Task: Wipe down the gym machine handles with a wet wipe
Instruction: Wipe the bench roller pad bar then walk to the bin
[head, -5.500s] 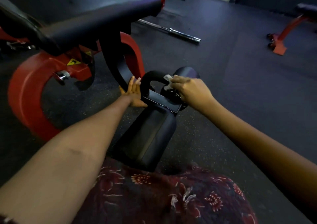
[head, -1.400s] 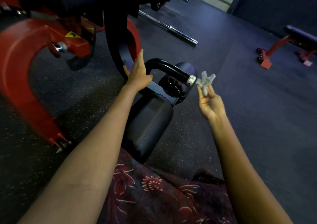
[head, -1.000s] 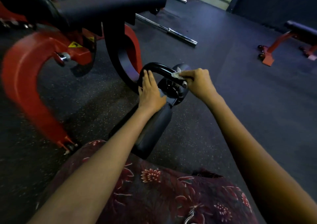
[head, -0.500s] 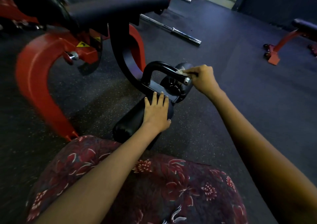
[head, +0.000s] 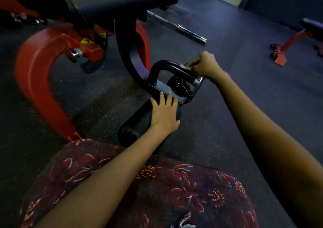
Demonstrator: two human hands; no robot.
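Bare forearms; dark garment with red floral print (no sleeves showing).

barbell on floor | red bench far right | floral garment near

Single head-worn wide-angle view, looking forward and steeply down. Wearer's forearms enter from bottom edge; hands sit near frame centre, close to lens. Black machine handle central, within arm's reach. Floor fills right side and recedes to top. Edges bowed by lens. No second view.
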